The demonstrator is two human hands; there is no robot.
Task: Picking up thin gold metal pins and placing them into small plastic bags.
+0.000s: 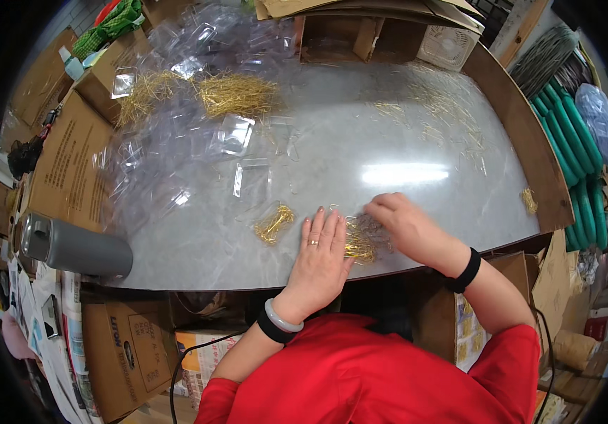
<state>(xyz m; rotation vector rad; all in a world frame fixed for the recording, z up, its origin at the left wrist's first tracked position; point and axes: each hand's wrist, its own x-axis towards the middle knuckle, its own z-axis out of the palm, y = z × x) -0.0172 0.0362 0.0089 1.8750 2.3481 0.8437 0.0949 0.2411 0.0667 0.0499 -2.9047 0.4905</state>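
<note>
My left hand (pixel 322 249) lies flat near the front edge of the table, fingers stretched out, against a small pile of gold wire hooks (pixel 359 244). Just right of that pile, my right hand (pixel 403 220) has its fingers curled together in a pinch. What they hold, if anything, is too small to make out. A darker, blurred patch of thin wires (pixel 376 232) lies between the hands. To the left of my left hand rests a separate gold wire bundle (pixel 274 224), narrow in the middle and fanned at its ends.
Clear plastic blister shells (pixel 198 141) heap on the left, with a large gold wire pile (pixel 237 95) on them. A grey bottle (pixel 81 247) lies at the left edge. Loose wires (pixel 445 99) scatter at the far right; a small bundle (pixel 528 201) sits by the cardboard wall (pixel 523 134).
</note>
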